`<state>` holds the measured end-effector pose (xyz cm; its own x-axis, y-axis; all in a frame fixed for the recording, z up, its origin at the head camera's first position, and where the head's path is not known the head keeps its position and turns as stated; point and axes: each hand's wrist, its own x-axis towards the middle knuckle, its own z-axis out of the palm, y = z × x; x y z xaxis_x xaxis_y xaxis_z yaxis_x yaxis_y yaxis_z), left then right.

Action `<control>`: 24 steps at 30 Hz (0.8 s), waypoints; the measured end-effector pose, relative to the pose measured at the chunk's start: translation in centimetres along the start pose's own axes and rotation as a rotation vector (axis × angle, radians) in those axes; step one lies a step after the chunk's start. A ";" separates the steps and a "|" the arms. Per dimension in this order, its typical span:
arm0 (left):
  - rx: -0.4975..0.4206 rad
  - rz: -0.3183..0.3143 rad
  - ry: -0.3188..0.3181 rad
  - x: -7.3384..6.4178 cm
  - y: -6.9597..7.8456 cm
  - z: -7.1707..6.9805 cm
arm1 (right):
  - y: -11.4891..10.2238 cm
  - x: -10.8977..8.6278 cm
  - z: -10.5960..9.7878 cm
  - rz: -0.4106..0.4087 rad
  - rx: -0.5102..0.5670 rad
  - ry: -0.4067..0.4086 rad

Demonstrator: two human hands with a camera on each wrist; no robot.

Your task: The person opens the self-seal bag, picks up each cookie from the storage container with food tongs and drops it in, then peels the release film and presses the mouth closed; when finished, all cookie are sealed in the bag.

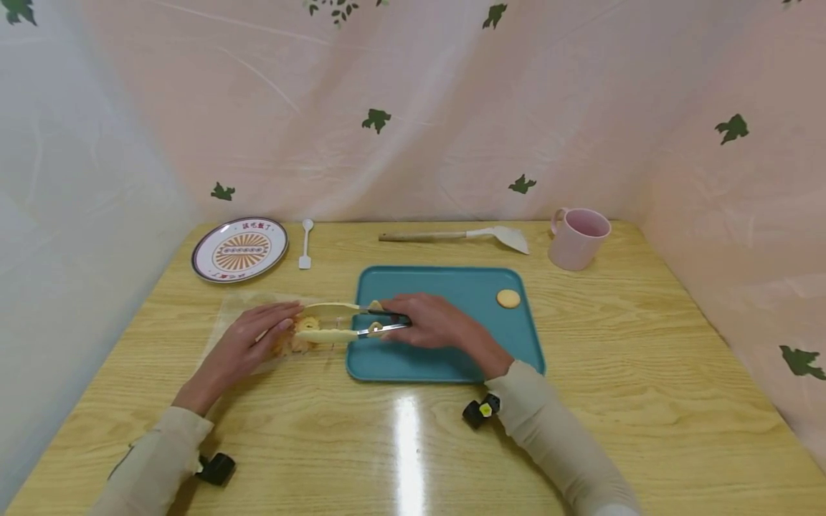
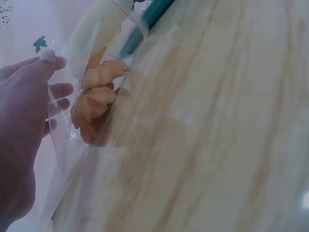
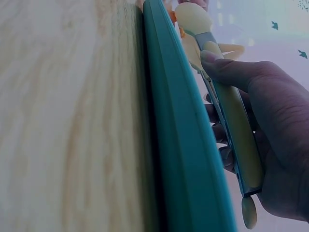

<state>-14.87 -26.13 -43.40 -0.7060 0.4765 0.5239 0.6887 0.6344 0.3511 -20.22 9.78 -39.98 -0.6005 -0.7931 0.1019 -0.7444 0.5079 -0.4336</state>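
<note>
Pinching a clear bag (image 1: 240, 304) at nine o'clock of the tray (image 1: 439, 365), the left hand (image 1: 250, 337) hides some cookies (image 1: 310, 325) inside. The right hand (image 1: 429, 321) grips tongs (image 1: 328, 335). One round cookie (image 1: 508, 299) is on the tray, two o'clock. A pink mug (image 1: 571, 247) hides its bottom.

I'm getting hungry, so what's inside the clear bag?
Ridged, golden-brown cookies show through the clear bag. From above, the left hand and tongs cover part of it, so I can't tell how many there are.

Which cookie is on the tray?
The flat, round cookie lying alone on the right of the teal tray; the other visible cookies are in the clear bag.
</note>
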 end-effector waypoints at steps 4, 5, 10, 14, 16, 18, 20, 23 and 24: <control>0.004 -0.005 0.006 0.0 0.1 0.0 | 0.0 0.3 0.2 0.000 0.002 -0.005; 0.007 -0.008 0.007 0.0 0.1 0.1 | -0.1 0.3 0.2 0.001 0.003 -0.007; 0.019 -0.029 0.002 -0.1 0.2 0.1 | -0.1 0.5 0.5 -0.002 0.009 -0.005; 0.016 -0.038 -0.002 -0.1 0.2 0.1 | -0.1 0.6 0.5 -0.016 0.034 -0.004; 0.012 -0.036 0.001 -0.1 0.2 0.1 | -0.1 0.6 0.5 -0.014 0.046 -0.011; 0.009 -0.033 0.003 -0.1 0.2 0.1 | -0.2 0.6 0.5 -0.010 0.054 -0.019; 0.007 -0.021 0.011 0.0 0.1 0.1 | -0.2 0.6 0.5 -0.004 0.063 -0.027; 0.009 0.000 0.022 0.0 0.0 0.2 | -0.2 0.7 0.5 0.001 0.069 -0.037; 0.008 0.008 0.027 0.0 0.0 0.2 | -0.2 0.8 0.5 0.001 0.069 -0.040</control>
<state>-14.89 -25.95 -43.55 -0.6960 0.4646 0.5475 0.6926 0.6355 0.3411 -20.37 8.87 -40.28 -0.5881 -0.8060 0.0667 -0.7211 0.4852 -0.4946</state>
